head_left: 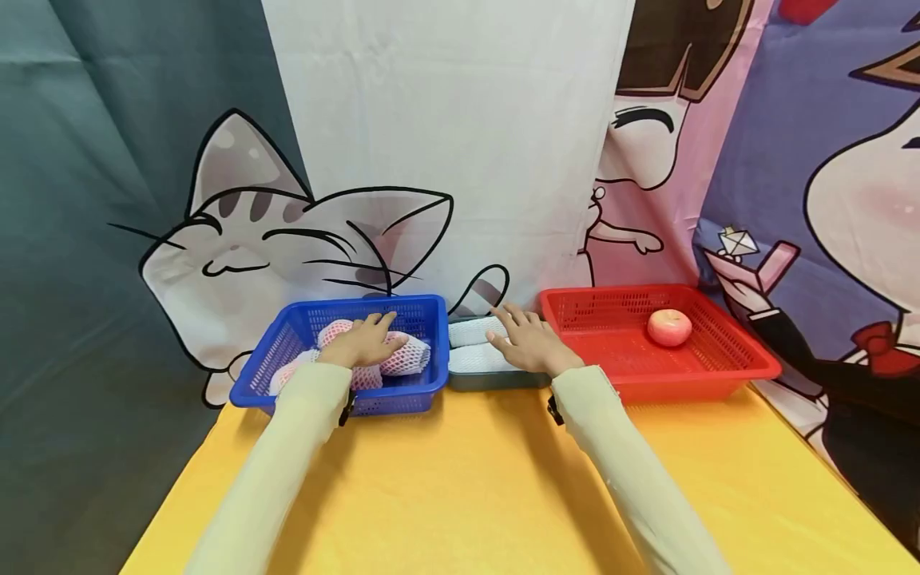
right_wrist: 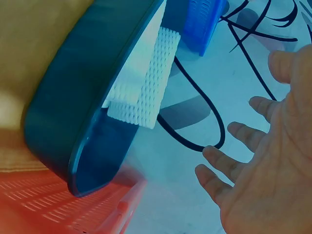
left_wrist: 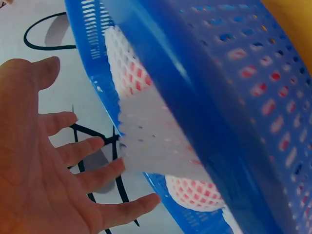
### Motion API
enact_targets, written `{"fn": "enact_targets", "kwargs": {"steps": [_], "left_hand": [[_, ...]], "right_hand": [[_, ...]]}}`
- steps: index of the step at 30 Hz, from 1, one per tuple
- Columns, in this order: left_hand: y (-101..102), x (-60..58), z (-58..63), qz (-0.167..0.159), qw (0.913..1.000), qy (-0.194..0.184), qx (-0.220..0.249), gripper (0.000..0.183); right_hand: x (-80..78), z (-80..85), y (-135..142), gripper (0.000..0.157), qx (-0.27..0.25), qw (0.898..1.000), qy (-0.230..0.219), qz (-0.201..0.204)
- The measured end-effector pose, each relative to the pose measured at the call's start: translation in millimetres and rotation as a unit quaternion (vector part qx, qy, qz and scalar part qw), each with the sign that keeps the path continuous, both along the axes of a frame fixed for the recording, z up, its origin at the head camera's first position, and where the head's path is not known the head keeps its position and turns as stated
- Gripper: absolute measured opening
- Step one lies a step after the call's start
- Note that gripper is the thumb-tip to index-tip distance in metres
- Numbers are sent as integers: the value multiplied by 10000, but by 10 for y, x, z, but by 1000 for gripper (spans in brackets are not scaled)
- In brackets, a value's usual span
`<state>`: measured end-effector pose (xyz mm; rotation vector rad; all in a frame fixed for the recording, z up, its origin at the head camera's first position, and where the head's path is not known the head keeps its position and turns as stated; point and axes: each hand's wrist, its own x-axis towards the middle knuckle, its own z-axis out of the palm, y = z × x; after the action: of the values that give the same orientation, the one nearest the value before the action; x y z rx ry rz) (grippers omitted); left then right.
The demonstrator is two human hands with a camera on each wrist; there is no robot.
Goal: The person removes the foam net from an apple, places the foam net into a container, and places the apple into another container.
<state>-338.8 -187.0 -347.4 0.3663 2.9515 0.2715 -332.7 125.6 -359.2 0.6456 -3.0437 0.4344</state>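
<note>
My left hand (head_left: 361, 343), fingers spread, hovers over the blue basket (head_left: 413, 402), holding nothing. Inside that basket lie several apples in white foam nets (head_left: 406, 356), pink showing through the mesh; hand and sleeve cover some of them. Over the dark green tray (head_left: 496, 380) my right hand (head_left: 535, 345) is held with its fingers apart, grasping nothing. Folded white foam nets (head_left: 477, 358) lie in that tray, and the right wrist view shows their mesh (right_wrist: 148, 83) near its rim. A bare pink apple (head_left: 669, 327) sits in the red basket (head_left: 596, 343) at the right.
The three containers stand side by side along the back of a yellow table (head_left: 460, 487). Right behind them hangs a printed cloth backdrop (head_left: 460, 104) with a cartoon cat and figures. The red basket stands close to the table's right edge.
</note>
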Motion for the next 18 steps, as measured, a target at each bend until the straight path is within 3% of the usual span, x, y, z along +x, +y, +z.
{"fn": "enact_targets", "kwargs": {"steps": [5, 10, 18], "left_hand": [[-107, 47, -38, 64, 9998, -192, 45, 73], [-216, 74, -91, 334, 9988, -345, -57, 77], [-343, 145, -146, 510, 9958, -719, -265, 93]], "right_hand": [[65, -7, -10, 63, -146, 9998, -55, 83], [99, -22, -16, 61, -248, 9996, -41, 124], [160, -55, -23, 61, -360, 9992, -116, 141]]}}
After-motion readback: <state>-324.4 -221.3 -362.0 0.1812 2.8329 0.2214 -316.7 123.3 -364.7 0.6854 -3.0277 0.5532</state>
